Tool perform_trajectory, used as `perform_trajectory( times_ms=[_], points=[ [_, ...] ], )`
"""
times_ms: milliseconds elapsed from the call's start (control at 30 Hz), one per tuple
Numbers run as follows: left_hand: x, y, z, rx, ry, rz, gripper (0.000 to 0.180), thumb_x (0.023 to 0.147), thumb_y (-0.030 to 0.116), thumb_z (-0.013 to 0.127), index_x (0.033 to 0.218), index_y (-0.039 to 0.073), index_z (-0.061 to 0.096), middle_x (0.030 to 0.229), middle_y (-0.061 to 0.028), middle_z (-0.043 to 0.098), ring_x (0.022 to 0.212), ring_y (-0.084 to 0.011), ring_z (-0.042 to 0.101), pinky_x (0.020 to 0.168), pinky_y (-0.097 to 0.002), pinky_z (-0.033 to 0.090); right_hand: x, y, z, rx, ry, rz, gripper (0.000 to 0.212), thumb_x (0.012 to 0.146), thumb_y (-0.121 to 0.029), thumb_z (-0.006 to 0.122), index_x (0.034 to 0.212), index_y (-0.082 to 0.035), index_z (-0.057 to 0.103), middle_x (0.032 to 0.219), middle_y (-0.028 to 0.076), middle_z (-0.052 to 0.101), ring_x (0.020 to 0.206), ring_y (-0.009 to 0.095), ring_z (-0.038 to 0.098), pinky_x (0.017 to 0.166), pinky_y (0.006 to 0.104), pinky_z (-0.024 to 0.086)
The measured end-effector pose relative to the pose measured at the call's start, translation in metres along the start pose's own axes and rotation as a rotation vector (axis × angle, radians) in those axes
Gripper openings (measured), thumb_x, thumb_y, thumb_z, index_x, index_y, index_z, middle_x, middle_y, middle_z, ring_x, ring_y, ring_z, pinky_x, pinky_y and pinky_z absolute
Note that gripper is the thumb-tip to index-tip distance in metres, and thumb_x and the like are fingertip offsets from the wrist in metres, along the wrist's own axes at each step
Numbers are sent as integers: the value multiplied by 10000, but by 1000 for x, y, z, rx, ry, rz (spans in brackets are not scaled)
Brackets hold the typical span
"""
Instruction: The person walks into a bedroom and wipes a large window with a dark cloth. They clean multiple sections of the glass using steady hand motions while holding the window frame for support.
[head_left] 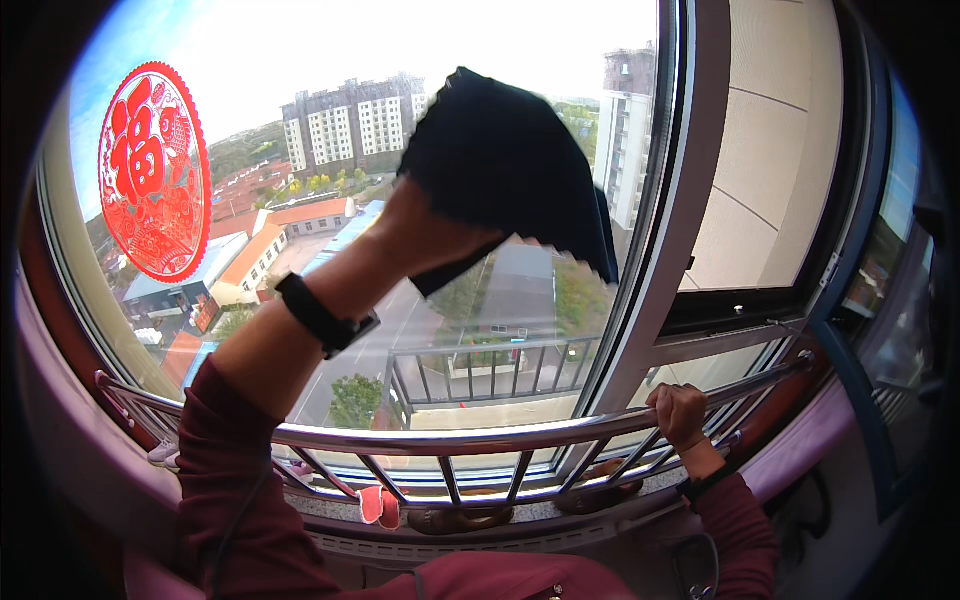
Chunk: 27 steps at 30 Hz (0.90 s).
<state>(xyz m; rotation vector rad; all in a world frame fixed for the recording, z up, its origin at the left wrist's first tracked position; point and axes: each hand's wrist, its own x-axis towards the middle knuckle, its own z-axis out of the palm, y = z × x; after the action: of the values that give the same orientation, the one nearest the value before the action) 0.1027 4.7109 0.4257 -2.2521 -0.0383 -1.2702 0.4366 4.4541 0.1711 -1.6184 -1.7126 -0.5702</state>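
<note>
The dark cloth (505, 150) is raised in front of the large window pane (250, 50), right of the red round decoration (155, 172); whether it touches the glass cannot be told. The left hand (435, 228) grips it, but the fabric hides the fingers, so how tightly they close is unclear. The right hand (680, 413) is closed around the metal railing (540, 437). The cloth looks thin, soft and light, with a finely notched edge, so it should fold and drape easily rather than hold a shape, and is unlikely to be fragile. Its loose corner droops to the right of the hand and could flap or fold under. A good hold would be a bunched middle, or the cloth spread flat under the palm with an edge pinched by the thumb. Against smooth glass it would probably slide readily, more so if damp.
</note>
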Motion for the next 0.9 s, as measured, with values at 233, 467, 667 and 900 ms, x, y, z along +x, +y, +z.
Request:
perform_trajectory(
  times_ms=[233, 467, 667, 900],
  points=[
    [-108, 112, 66, 224, -595, 790, 147, 864, 260, 596, 847, 185, 721, 1013, -8, 657, 1171, -257, 581, 1255, -512, 190, -1, -1, 0, -1, 27, 0, 382, 975, -167, 456, 627, -95, 595, 587, 91, 614, 527, 304, 612, 571, 413, 473],
    [11, 60, 58, 120, -295, 603, 140, 870, 321, 607, 820, 217, 687, 941, 7, 634, 1110, -222, 570, 1256, -504, 235, -1, 0, 0, -5, 23, -10, 371, 974, -160, 457, 638, -98, 599, 585, 89, 612, 531, 304, 616, 581, 409, 486],
    [160, -110, -51, 535, 243, 113, 248, 955, 393, 574, 1068, 247, 739, 1048, 11, 694, 1128, -223, 595, 1149, -492, 316, -2, 3, 0, -1, 29, -30, 355, 966, -150, 464, 642, -105, 602, 574, 84, 608, 512, 300, 606, 572, 407, 485],
    [140, -215, -98, 565, 452, -445, 227, 939, 363, 587, 1048, 227, 732, 1044, -6, 689, 1102, -233, 598, 1106, -495, 325, -1, 4, 3, 3, 32, -25, 331, 955, -153, 472, 664, -115, 624, 577, 79, 621, 509, 300, 608, 564, 410, 484]
  ],
)
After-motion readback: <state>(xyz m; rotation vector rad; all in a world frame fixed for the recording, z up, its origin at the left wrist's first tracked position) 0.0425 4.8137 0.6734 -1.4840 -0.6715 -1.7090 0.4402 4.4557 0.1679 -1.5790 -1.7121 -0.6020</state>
